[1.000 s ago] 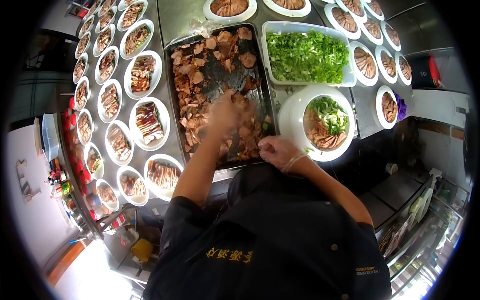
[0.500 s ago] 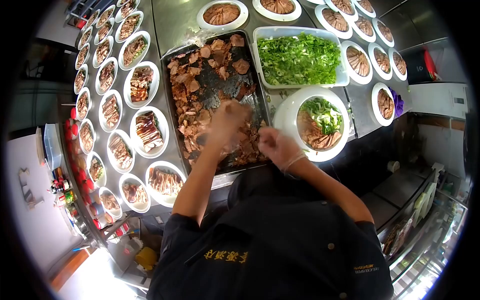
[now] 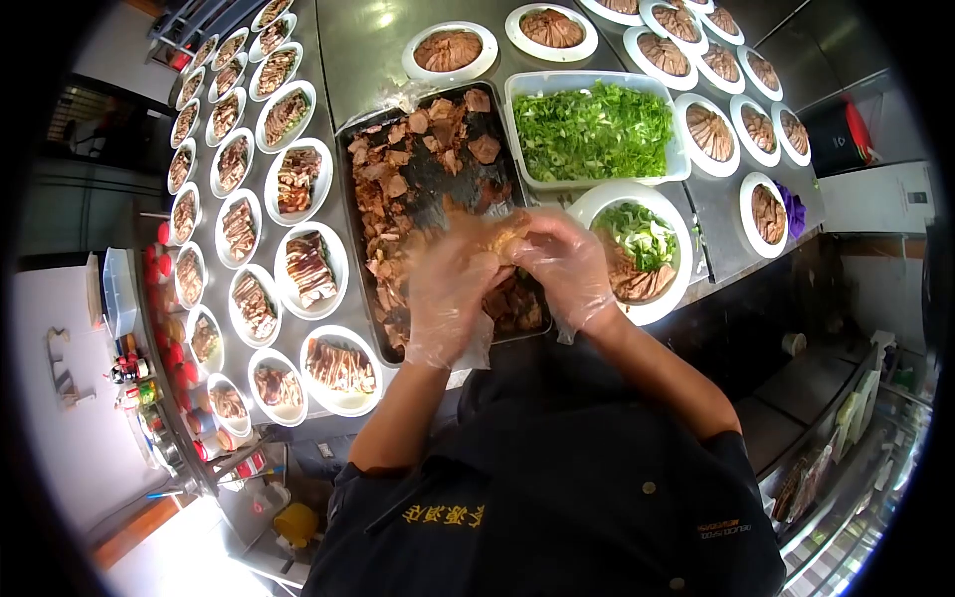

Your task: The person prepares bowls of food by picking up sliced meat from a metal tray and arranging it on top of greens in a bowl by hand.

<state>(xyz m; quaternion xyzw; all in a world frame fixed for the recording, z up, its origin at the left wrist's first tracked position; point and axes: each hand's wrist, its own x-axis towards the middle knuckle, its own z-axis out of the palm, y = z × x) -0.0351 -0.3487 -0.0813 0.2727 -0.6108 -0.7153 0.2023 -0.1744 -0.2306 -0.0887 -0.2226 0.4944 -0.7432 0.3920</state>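
Note:
Both hands wear clear plastic gloves and meet above the lower part of a dark tray (image 3: pixel 458 182) of brown meat pieces. My left hand (image 3: pixel 453 284) has its fingers curled round a piece of meat (image 3: pixel 500 237). From the other side, my right hand (image 3: pixel 565 261) pinches the same meat, close to the bowl. That white bowl (image 3: pixel 679 289), right of the tray, holds meat slices and chopped greens (image 3: pixel 637 237). Behind it stands a clear plastic container (image 3: pixel 681 164) full of chopped green herbs (image 3: pixel 592 129).
Many white oval dishes of sliced meat (image 3: pixel 310 267) stand in rows on the left of the metal table (image 3: pixel 348 40). More round plates of meat (image 3: pixel 709 132) are at the back and right. A purple cloth (image 3: pixel 793 211) lies at the right edge.
My left hand has risen from the meat in the tray, and my right hand has moved up and left to meet it. Both now hold meat between them. The view has shifted slightly.

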